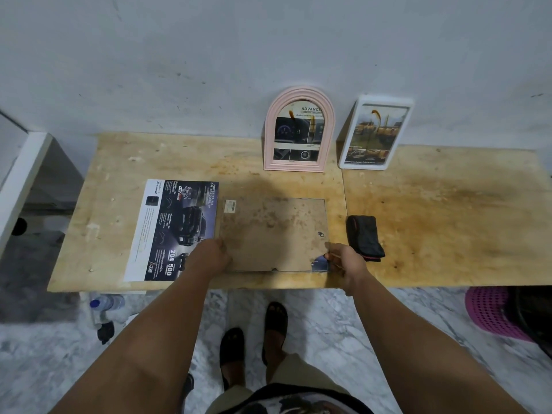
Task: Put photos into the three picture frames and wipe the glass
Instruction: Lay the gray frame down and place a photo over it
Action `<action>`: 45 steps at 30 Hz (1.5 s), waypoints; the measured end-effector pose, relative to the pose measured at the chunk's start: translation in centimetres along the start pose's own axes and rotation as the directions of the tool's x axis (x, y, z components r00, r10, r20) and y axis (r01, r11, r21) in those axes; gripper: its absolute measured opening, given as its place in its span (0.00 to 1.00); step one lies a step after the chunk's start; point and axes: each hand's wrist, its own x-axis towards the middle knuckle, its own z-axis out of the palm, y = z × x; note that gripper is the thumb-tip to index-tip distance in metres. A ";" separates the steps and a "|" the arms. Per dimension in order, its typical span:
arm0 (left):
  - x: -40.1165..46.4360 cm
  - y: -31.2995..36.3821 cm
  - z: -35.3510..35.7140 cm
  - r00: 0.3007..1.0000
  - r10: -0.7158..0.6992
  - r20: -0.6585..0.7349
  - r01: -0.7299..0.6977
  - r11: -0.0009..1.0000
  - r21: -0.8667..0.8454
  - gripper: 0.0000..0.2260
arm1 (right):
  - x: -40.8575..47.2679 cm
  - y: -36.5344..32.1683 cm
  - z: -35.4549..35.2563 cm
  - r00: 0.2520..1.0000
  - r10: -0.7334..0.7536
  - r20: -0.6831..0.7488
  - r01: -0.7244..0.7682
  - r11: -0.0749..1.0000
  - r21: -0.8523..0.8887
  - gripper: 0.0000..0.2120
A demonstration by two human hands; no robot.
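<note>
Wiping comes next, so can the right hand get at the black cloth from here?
Probably yes: the black cloth lies uncovered just beside the right hand, though that hand is busy at the face-down frame's corner.
</note>
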 end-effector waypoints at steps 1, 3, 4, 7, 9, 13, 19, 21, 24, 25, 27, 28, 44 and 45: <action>0.0 0.0 0.0 1.000 0.003 0.004 -0.003 1.000 0.008 0.10 | 0.1 0.0 -0.1 1.000 -0.004 0.002 0.004 1.000 -0.002 0.15; 0.1 0.0 0.0 1.000 0.004 0.008 -0.004 1.000 0.015 0.10 | -0.5 -0.3 -0.1 1.000 -0.001 0.015 0.001 1.000 -0.007 0.15; 0.1 -0.1 0.1 1.000 0.005 0.006 -0.006 1.000 0.015 0.10 | -1.0 -0.6 -0.1 1.000 -0.001 0.026 0.001 1.000 -0.008 0.14; 0.1 0.0 0.1 1.000 0.003 0.010 -0.003 1.000 0.025 0.10 | -1.9 -1.4 0.1 0.999 0.002 0.036 -0.001 0.999 -0.043 0.13; 0.1 0.2 0.0 1.000 -0.002 0.011 0.001 0.999 0.034 0.10 | -2.3 -1.9 0.3 0.999 -0.006 0.035 0.008 0.998 -0.055 0.17; 0.0 0.4 -0.2 0.999 -0.009 0.032 0.008 1.000 0.020 0.07 | -2.3 -2.3 0.4 0.999 -0.001 0.054 0.007 0.992 -0.125 0.21; 0.1 0.5 -0.4 0.999 -0.018 0.045 0.016 1.000 0.024 0.06 | -2.0 -2.4 -0.3 0.993 0.073 0.094 -0.052 0.978 -0.204 0.18; 0.0 0.6 -0.4 0.999 -0.025 0.044 0.024 1.000 0.014 0.06 | -1.9 -2.6 -0.3 0.990 0.091 0.111 -0.065 0.975 -0.213 0.16; 0.0 0.5 -0.3 0.999 -0.032 0.040 0.032 0.999 0.002 0.06 | -2.1 -2.8 -0.2 0.992 0.080 0.094 -0.058 0.973 -0.224 0.15; 0.0 0.5 -0.3 0.999 -0.035 0.038 0.035 0.999 0.000 0.05 | -1.9 -2.7 -0.2 0.996 0.039 0.074 -0.022 0.976 -0.218 0.15; 0.1 0.5 -0.2 0.999 -0.040 0.033 0.040 0.999 0.003 0.05 | -1.4 -2.6 -0.3 0.998 -0.062 0.027 0.067 0.966 -0.249 0.14; 0.1 0.4 -0.1 0.999 -0.042 0.030 0.042 0.999 0.007 0.06 | -1.4 -2.7 -0.2 0.994 -0.111 0.009 0.110 0.958 -0.266 0.11; 0.4 0.5 0.1 0.997 -0.067 0.040 0.066 0.997 0.025 0.09 | 0.9 -3.5 1.1 0.945 -0.297 0.135 0.325 0.828 -0.457 0.15; 0.5 0.5 0.1 0.997 -0.072 0.039 0.071 0.997 0.028 0.07 | 1.0 -3.7 0.9 0.951 -0.264 0.160 0.308 0.840 -0.447 0.15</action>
